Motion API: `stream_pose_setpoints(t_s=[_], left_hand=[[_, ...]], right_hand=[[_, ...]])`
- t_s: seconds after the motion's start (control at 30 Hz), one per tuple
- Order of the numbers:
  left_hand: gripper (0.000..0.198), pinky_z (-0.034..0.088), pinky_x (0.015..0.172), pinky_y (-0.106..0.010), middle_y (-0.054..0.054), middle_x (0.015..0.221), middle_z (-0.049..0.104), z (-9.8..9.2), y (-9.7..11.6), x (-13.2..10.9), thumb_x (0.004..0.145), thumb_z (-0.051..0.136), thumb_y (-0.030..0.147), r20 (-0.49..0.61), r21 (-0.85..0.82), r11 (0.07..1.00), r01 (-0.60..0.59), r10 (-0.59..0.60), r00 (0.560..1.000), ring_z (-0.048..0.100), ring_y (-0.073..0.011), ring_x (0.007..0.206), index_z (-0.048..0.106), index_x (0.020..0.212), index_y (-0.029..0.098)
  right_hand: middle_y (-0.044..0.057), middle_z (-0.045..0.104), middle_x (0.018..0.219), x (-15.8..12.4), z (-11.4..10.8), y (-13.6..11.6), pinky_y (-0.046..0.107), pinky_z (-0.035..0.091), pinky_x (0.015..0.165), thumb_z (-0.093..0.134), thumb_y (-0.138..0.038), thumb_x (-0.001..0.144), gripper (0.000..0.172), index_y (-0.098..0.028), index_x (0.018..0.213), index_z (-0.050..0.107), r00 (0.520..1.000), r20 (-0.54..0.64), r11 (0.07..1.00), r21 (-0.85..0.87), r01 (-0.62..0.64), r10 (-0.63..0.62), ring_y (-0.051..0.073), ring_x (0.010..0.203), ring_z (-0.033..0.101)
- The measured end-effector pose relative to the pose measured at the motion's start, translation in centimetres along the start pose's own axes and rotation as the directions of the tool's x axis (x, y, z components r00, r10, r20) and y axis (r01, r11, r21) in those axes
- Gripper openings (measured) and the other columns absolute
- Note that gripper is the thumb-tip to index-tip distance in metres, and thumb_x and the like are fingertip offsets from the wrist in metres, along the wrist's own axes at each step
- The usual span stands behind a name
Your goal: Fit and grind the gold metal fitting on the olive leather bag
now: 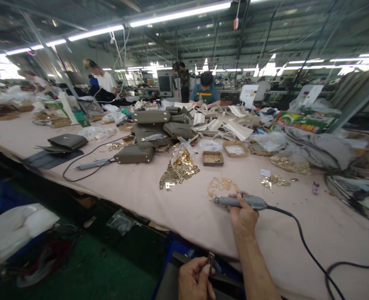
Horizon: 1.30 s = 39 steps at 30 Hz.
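Note:
My right hand [245, 216] is closed around a grey corded electric screwdriver [253, 201], held low over the pink-covered table with its tip pointing left. Just beyond the tip lies a scatter of tiny gold screws [222, 184]. At the bottom, my left hand [195, 278] pinches a small gold metal plate [210, 259] between thumb and fingers, below the table's front edge. A dark grey-brown bag [168, 277] is partly visible beneath that hand; the rest is hidden. Farther off, a heap of gold metal plates [179, 170] spills from a clear plastic bag.
Stacked dark bags [134, 154] stand at centre-left, near a second screwdriver [93, 164]. A small box [213, 158] holds little parts. More gold pieces [274, 181] lie to the right. The black cord [303, 237] loops across the right side. Across the table sits another person [204, 93].

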<state>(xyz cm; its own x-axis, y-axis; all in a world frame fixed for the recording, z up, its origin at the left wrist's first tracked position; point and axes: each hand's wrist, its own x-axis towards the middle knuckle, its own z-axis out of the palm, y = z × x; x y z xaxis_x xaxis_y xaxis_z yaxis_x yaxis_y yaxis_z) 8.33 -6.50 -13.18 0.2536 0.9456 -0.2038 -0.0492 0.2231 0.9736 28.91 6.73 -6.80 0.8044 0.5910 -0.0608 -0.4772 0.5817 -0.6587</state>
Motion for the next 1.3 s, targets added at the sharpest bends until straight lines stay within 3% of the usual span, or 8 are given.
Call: stream_pose_setpoints(t_s=[0.23,0.5,0.57,0.73,0.9,1.03,1.17,1.3], left_hand=[[0.053,0.028,0.035,-0.016,-0.009,0.067,0.073,0.0,0.2,-0.1,0.086,0.064,0.064,-0.009,-0.003,1.0,-0.001,0.001,1.0,0.057,-0.0098,0.034,0.074,0.087,0.012],[0.053,0.032,0.039,-0.017,0.0,0.043,0.056,-0.4,0.3,-0.1,0.09,0.061,0.061,0.042,0.052,0.999,-0.013,0.01,0.999,0.054,-0.0109,0.035,0.075,0.092,0.011],[0.052,0.037,0.042,-0.018,-0.001,0.047,0.06,-0.6,0.7,-0.2,0.092,0.059,0.059,0.073,0.057,0.998,-0.025,0.021,0.997,0.055,-0.0113,0.039,0.076,0.098,0.01],[0.042,0.05,0.052,-0.021,-0.007,0.084,0.071,-0.4,2.1,-0.9,0.097,0.056,0.043,0.072,0.086,0.991,-0.1,0.093,0.993,0.063,-0.0128,0.057,0.071,0.126,0.016],[0.036,0.05,0.05,-0.02,-0.002,0.075,0.062,0.0,3.3,-0.7,0.093,0.056,0.026,0.037,0.076,0.994,-0.08,0.077,0.996,0.06,-0.0101,0.053,0.074,0.122,0.013],[0.037,0.051,0.05,-0.02,-0.001,0.069,0.062,0.2,3.5,-0.3,0.09,0.055,0.021,0.05,0.015,0.999,-0.047,0.046,0.998,0.06,-0.0094,0.05,0.076,0.119,0.011],[0.036,0.052,0.049,-0.021,-0.005,0.074,0.068,0.0,3.1,-0.2,0.088,0.058,0.022,0.032,-0.016,1.0,-0.01,0.011,0.999,0.06,-0.01,0.05,0.077,0.116,0.01],[0.035,0.049,0.045,-0.02,-0.003,0.059,0.067,-0.4,3.1,-0.2,0.086,0.057,0.021,0.022,0.006,0.999,0.047,-0.047,0.999,0.058,-0.0105,0.043,0.078,0.111,0.008]], right_hand=[[-0.001,0.065,0.09,-0.3,0.3,-0.3,0.039,0.061,0.075,0.087,-0.015,0.062,0.039,-0.018,0.093,0.063,0.999,-0.018,0.999,-0.017,0.028,-0.029,0.015,0.074,0.065],[0.0,0.065,0.093,-1.0,1.0,-1.9,0.044,0.06,0.086,0.09,-0.016,0.061,0.041,-0.017,0.094,0.066,1.0,0.005,1.0,-0.018,0.018,-0.018,0.014,0.077,0.064],[0.001,0.065,0.096,-1.9,1.3,-3.3,0.049,0.059,0.09,0.089,-0.019,0.065,0.038,-0.018,0.095,0.066,0.998,0.053,0.999,-0.03,0.016,-0.014,0.015,0.08,0.063],[0.004,0.065,0.104,-5.7,1.6,-7.3,0.053,0.06,0.085,0.082,-0.028,0.079,0.029,-0.021,0.101,0.064,0.983,0.17,0.989,-0.116,0.095,-0.075,0.018,0.083,0.064],[0.003,0.063,0.094,-9.7,0.8,-9.4,0.036,0.059,0.066,0.08,-0.032,0.08,0.029,-0.021,0.1,0.062,0.99,0.138,0.983,-0.182,0.003,0.023,0.017,0.076,0.063],[0.0,0.059,0.082,-12.2,0.4,-9.3,0.029,0.053,0.058,0.078,-0.027,0.082,0.025,-0.021,0.098,0.06,0.987,0.153,0.976,-0.218,-0.006,0.04,0.015,0.067,0.059],[0.001,0.061,0.078,-13.9,0.6,-8.3,0.031,0.052,0.056,0.077,-0.024,0.084,0.025,-0.021,0.101,0.059,0.975,0.222,0.956,-0.281,0.081,-0.017,0.016,0.062,0.059],[0.0,0.061,0.075,-15.0,0.8,-7.4,0.032,0.052,0.055,0.08,-0.024,0.082,0.029,-0.02,0.103,0.059,0.965,0.256,0.932,-0.333,0.146,-0.059,0.016,0.059,0.059]])
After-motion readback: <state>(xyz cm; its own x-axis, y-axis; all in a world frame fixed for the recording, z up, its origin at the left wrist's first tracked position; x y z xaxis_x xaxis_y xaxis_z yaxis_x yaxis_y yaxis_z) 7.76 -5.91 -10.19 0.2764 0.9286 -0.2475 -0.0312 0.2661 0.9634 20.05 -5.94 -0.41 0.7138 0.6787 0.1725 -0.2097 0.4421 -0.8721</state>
